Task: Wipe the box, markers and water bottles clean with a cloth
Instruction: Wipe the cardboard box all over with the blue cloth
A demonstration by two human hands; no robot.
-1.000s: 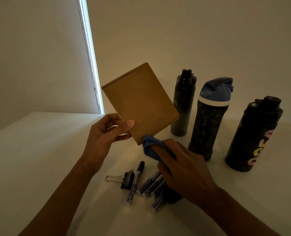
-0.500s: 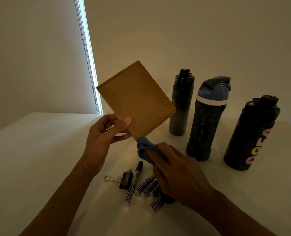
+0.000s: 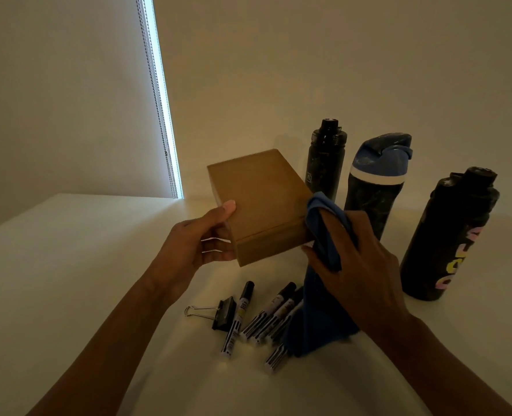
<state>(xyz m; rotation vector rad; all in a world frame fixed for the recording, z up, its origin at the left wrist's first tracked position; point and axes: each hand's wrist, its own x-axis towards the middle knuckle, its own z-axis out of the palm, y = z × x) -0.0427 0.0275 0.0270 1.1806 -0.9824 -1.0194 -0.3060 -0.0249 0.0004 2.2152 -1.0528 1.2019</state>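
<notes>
L hand [image 3: 197,247], mid-left of the frame, holds the box [image 3: 263,202] up off the table [image 3: 68,265]. Its thumb lies flat on the box top near the left edge. The other fingers curl under the box's left side. So the hand is half closed, w/ the box pinched btw thumb and fingers.

R hand [image 3: 362,265], just right of the middle, grips a blue cloth [image 3: 320,310]. Its fingers bend round a bunched bit of cloth and press it onto the box's right edge, near the low right corner. The rest of the cloth hangs down to the table and covers part of the markers [image 3: 271,315].

The box is brown card, lid shut, tipped so its top faces the camera. What's inside can't be seen.

At the right of the frame, behind the hands, stand a thin black bottle [image 3: 326,163], a bottle w/ a blue lid [image 3: 374,187] and a big black bottle [image 3: 449,235] w/ coloured letters. All are upright w/ lids on. Can't tell if anything is in them.

The markers lie in a bunch on the table, low in the middle, below the box. One marker [image 3: 238,319] lies a bit to the left, just beside a black binder clip [image 3: 221,313].

Both arms reach in from the bottom, one from the lower left, one from the lower right. A bright window strip [image 3: 163,94] runs down the upper left.
</notes>
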